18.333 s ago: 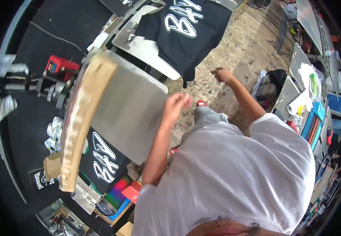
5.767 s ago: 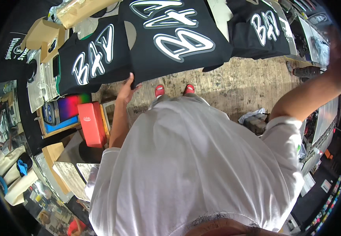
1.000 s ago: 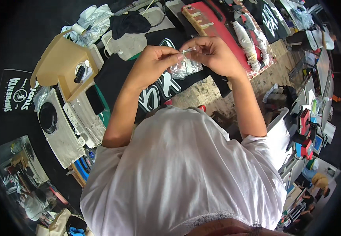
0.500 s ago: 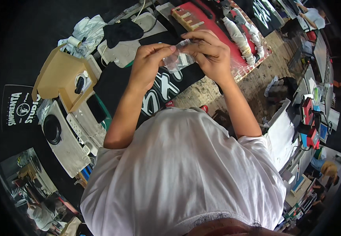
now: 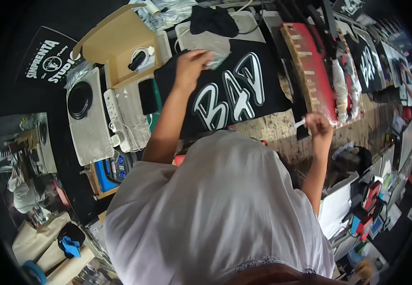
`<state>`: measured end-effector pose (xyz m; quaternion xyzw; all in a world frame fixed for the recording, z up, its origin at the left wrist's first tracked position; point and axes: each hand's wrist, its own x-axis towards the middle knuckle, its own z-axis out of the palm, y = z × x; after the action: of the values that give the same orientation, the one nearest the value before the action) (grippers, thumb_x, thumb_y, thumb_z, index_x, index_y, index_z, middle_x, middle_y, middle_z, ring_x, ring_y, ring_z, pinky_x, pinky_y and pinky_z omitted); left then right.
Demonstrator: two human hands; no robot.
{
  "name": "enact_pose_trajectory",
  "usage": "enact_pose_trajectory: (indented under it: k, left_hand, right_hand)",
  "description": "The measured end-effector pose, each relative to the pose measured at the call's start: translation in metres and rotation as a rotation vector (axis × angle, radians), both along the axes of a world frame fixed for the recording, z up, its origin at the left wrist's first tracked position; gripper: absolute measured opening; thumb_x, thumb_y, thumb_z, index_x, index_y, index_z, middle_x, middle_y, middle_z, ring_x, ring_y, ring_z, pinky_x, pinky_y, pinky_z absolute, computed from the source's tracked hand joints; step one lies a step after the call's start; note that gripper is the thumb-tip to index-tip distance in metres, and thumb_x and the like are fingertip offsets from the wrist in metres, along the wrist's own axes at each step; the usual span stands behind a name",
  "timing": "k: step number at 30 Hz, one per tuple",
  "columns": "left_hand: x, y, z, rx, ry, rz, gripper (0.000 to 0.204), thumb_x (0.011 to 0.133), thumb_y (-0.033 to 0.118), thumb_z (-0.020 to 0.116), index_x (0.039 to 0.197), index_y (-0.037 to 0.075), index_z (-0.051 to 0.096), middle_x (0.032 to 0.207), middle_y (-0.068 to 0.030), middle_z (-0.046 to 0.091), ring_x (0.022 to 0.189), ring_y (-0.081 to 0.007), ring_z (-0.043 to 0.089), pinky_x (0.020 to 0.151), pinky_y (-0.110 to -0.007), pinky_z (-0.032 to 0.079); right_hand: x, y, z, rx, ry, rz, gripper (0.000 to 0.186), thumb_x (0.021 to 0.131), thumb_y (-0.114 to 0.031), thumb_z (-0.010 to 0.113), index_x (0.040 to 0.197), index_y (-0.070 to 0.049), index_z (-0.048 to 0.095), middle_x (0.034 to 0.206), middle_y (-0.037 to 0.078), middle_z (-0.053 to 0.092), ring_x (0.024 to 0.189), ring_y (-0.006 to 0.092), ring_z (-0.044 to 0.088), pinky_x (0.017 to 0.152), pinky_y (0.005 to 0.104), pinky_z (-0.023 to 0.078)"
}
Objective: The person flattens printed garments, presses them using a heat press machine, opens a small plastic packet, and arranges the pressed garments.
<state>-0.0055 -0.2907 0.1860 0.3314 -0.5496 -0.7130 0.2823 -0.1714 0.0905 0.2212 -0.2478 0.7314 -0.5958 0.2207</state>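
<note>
- Head view: upper middle of the frame, my left hand [image 5: 192,69] has its fingers nearly closed on a clear packet [image 5: 219,61] over the black shirt [image 5: 273,88]; the packet's contents are unclear.
- Right of centre, my blurred right hand [image 5: 319,125] has its fingers curled round a slim white piece [image 5: 300,123].
- I judge the step as handling packet and piece apart; moving either calls for a light pinch.
- Upper left, a cardboard box [image 5: 117,72] holds a white cable [image 5: 150,50] and a black item [image 5: 137,61].
</note>
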Motion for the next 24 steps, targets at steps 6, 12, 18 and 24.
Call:
enact_pose_trajectory:
  k: [6, 12, 18, 24]
  left_hand:
    - [0.105, -0.199, -0.107, -0.889, -0.493, 0.726, 0.011, 0.071, -0.001, 0.065, 0.081, 0.002, 0.070, 0.076, -0.0133, 0.069, 0.072, -0.0187, 0.064, 0.065, -0.031, 0.049]
    - [0.135, -0.294, -0.132, -0.385, -0.334, 0.662, 0.009, 0.078, 0.004, 0.065, 0.085, 0.001, 0.069, 0.075, -0.0088, 0.069, 0.064, -0.0146, 0.063, 0.057, -0.027, 0.049]
    - [0.137, -0.280, -0.147, -0.336, -0.887, 0.310, 0.030, 0.081, 0.024, 0.070, 0.097, -0.001, 0.071, 0.078, -0.0076, 0.071, 0.069, -0.0147, 0.066, 0.063, -0.030, 0.052]
    - [0.129, -0.261, -0.149, -0.428, -0.325, 0.513, 0.020, 0.085, 0.019, 0.066, 0.091, 0.000, 0.070, 0.079, -0.0074, 0.069, 0.074, -0.0168, 0.066, 0.066, -0.030, 0.051]
  right_hand:
    - [0.024, 0.029, -0.035, 0.160, -0.192, -0.047, 0.024, 0.077, 0.013, 0.065, 0.098, 0.000, 0.062, 0.081, 0.001, 0.063, 0.076, 0.0071, 0.058, 0.072, 0.0216, 0.048]
    - [0.032, 0.035, -0.041, 0.357, -0.196, 0.023, 0.014, 0.078, 0.009, 0.068, 0.088, 0.001, 0.063, 0.081, 0.002, 0.064, 0.074, 0.0081, 0.061, 0.068, 0.0216, 0.048]
    - [0.040, 0.066, -0.055, 0.374, -0.297, -0.085, 0.005, 0.081, 0.004, 0.067, 0.084, 0.001, 0.064, 0.076, 0.000, 0.063, 0.070, 0.0064, 0.057, 0.063, 0.0202, 0.044]
    - [0.042, 0.081, -0.063, 0.275, -0.331, -0.240, 0.009, 0.080, 0.004, 0.067, 0.088, 0.000, 0.068, 0.079, 0.000, 0.065, 0.069, 0.0075, 0.057, 0.064, 0.0223, 0.046]
